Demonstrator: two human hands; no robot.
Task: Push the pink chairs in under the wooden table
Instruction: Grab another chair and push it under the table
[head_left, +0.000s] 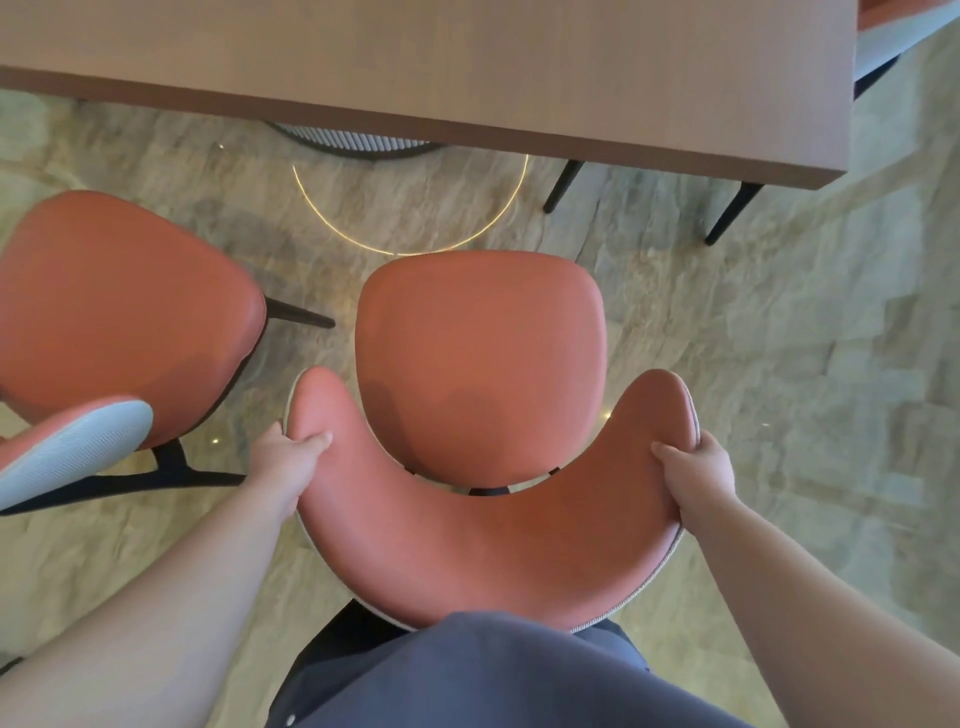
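A pink chair (483, 353) with a curved backrest stands right in front of me, its seat facing the wooden table (467, 67) and a strip of floor between them. My left hand (291, 457) grips the left end of the backrest, thumb on the pink front. My right hand (696, 467) grips the right end the same way. A second pink chair (119, 306) stands to the left, turned at an angle, well clear of the table's edge.
Marble-look floor (779, 364) all round. A dark ribbed table base (358, 143) shows under the table. Two black legs (727, 213) stick out below the table's right end. Another pink chair (893, 21) stands beyond the right corner.
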